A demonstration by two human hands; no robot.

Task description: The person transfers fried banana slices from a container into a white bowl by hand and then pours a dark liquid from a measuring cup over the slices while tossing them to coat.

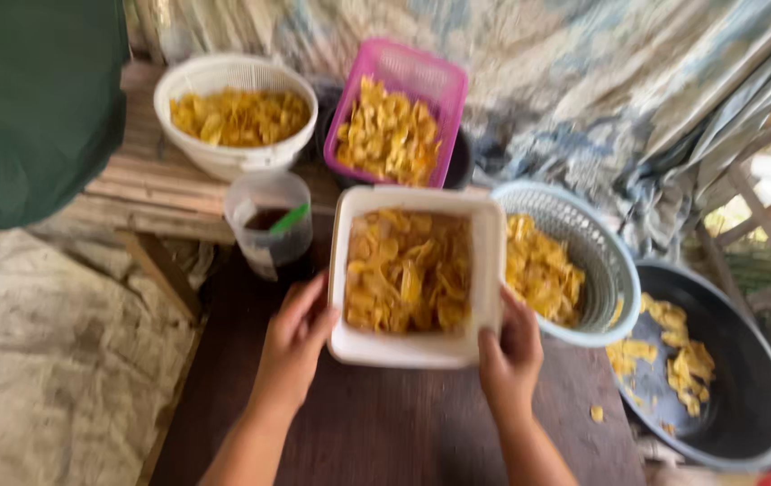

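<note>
Left hand (295,337) and right hand (509,346) each grip a near corner of the white tub (417,346) of yellow chips (408,270), held between them over the dark table (376,432). Best kept level, both grips even (tub is full). Beyond the hands: more baskets; draped cloth behind. Frame blurred.

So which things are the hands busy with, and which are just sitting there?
In hand: white square tub of yellow chips, held by the left hand and right hand.

Lying about: white round basket, pink basket, pale blue basket, clear cup, black basin.
</note>
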